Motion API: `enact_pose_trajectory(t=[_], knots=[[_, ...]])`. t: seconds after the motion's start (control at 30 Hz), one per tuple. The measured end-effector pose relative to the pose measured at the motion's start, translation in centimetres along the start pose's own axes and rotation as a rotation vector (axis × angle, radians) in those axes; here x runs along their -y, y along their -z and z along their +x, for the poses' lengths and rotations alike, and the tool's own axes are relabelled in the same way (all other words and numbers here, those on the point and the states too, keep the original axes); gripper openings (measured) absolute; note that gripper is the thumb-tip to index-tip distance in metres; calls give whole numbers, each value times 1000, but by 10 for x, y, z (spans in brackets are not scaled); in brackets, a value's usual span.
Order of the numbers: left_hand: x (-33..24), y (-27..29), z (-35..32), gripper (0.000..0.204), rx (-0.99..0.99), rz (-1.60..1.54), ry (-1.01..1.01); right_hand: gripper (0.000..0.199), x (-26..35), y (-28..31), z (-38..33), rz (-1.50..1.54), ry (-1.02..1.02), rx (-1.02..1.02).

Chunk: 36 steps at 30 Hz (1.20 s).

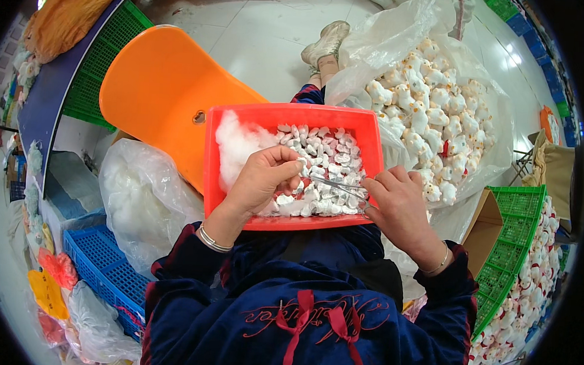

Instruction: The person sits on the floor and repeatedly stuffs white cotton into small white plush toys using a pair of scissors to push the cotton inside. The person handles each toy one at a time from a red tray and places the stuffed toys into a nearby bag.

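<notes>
My left hand (265, 181) is closed in a pinch on a small white fabric piece (302, 166), mostly hidden by the fingers. My right hand (398, 202) grips the handles of slim metal forceps (337, 184). Their tips point left and reach the piece at my left fingertips. Both hands are above a red plastic tray (290, 223) on my lap. Many small white pieces (326, 151) lie loose in the tray, and a tuft of white stuffing (238, 143) fills its left end.
An orange chair (158, 89) stands beyond the tray on the left. To its near side sits a clear bag of stuffing (148, 188) beside a blue crate (100, 258). At right are an open bag of small white plush toys (434, 117) and a green crate (509, 253).
</notes>
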<state>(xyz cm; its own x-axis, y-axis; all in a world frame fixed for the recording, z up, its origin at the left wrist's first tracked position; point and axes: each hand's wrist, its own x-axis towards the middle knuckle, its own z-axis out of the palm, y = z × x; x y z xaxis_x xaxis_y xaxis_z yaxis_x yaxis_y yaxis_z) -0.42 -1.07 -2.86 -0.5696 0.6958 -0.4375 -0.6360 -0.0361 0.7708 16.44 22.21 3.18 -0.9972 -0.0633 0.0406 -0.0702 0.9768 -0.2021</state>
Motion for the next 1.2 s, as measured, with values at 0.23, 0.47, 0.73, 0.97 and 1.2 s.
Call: enact_pose_trajectory(t=[0.23,0.47,0.73,0.97,1.2], knots=[[2,-11,-5,10,-131,-73,-68,39,-3,7,-5,331,-149,108],[11,-14,-7,16,-163,-168,-120,30,11,-17,2,659,-150,41],[12,-28,-9,19,-196,-190,-155,28,12,-24,5,650,-161,40],[12,-32,-10,18,-222,-145,-192,28,17,-25,1,745,-264,103],[15,-36,-11,18,-209,-192,-244,27,17,-31,0,853,-240,67]])
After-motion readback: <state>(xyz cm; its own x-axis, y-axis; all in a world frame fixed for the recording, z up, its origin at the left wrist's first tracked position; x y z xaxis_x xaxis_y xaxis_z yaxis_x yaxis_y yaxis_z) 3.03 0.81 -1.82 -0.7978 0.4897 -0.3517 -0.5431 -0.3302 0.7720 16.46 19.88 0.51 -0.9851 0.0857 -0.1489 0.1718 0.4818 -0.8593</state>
